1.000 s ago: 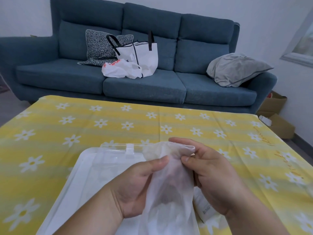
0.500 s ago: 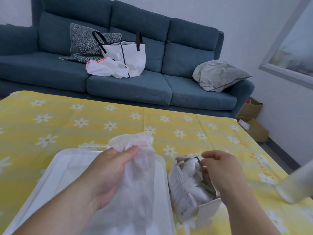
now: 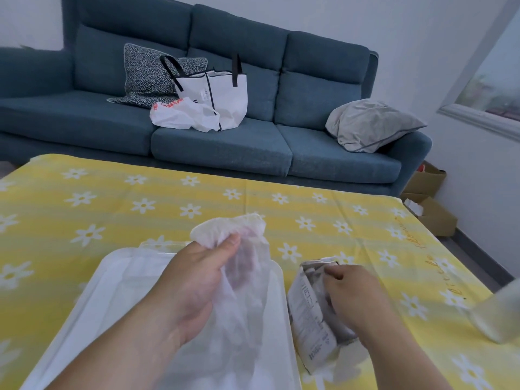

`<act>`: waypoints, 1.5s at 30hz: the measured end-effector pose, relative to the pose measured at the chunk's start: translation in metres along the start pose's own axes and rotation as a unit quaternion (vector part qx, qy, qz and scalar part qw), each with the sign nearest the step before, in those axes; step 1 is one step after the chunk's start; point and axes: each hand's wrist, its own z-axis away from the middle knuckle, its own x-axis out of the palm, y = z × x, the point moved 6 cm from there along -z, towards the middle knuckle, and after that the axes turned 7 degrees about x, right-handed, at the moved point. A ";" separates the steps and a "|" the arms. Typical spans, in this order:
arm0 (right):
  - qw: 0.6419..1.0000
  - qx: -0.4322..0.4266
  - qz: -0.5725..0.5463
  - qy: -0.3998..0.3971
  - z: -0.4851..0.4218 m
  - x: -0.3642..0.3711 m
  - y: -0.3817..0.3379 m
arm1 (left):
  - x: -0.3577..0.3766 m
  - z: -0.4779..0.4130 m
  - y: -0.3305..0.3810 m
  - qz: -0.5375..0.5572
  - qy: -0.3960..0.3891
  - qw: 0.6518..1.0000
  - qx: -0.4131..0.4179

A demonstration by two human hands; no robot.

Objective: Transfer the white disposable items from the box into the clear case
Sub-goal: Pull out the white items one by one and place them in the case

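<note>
My left hand (image 3: 197,280) grips a thin white disposable item (image 3: 242,277) by its top; the sheet hangs down over the clear case (image 3: 112,280), which lies on the yellow flowered tablecloth. To the right of the case stands a small white printed box (image 3: 305,313), torn open at the top, with more white items inside. My right hand (image 3: 354,294) reaches into the box's open top, its fingertips curled inside among the white items; what they hold is hidden.
The table (image 3: 112,198) with the yellow cloth fills the foreground. A blurred pale object (image 3: 498,313) sits at the right edge. Behind is a blue sofa (image 3: 253,122) with bags and cushions. Cardboard boxes (image 3: 430,204) stand on the floor at the right.
My right hand let go of the white item, moved right and went down into the open box. My left hand keeps hold of the item over the case. The view shifted.
</note>
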 end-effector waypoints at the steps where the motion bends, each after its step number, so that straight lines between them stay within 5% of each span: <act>1: 0.999 -0.004 -0.015 0.033 0.000 -0.008 -0.001 | -0.001 -0.001 0.001 -0.002 0.006 1.000 0.001; 4: 0.989 -0.054 -0.066 0.119 0.013 -0.039 -0.011 | -0.004 -0.002 -0.001 -0.004 0.031 0.999 -0.004; 7: 0.958 -0.107 -0.232 0.127 0.029 -0.061 -0.017 | -0.006 -0.002 -0.004 -0.013 0.058 0.998 -0.018; 12: 0.834 -0.142 -0.534 -0.002 0.040 -0.068 -0.026 | -0.004 0.002 -0.009 -0.015 0.065 0.996 -0.055; 16: 0.782 -0.138 -0.596 -0.121 0.048 -0.054 -0.041 | 0.006 0.008 -0.022 0.003 0.014 0.993 -0.118; 25: 0.868 -0.220 -0.342 -0.284 0.065 -0.010 -0.059 | 0.022 0.008 -0.018 0.181 -0.101 0.963 -0.171; 31: 0.891 -0.215 -0.258 -0.307 0.067 0.000 -0.059 | 0.006 0.001 -0.010 0.080 -0.016 0.995 -0.056; 37: 0.905 -0.068 -0.361 -0.213 0.049 0.005 -0.045 | 0.009 0.005 -0.002 0.051 -0.046 0.997 -0.019; 45: 0.865 -0.123 -0.465 -0.145 0.051 -0.008 -0.057 | 0.009 0.000 0.002 -0.057 -0.076 0.994 0.060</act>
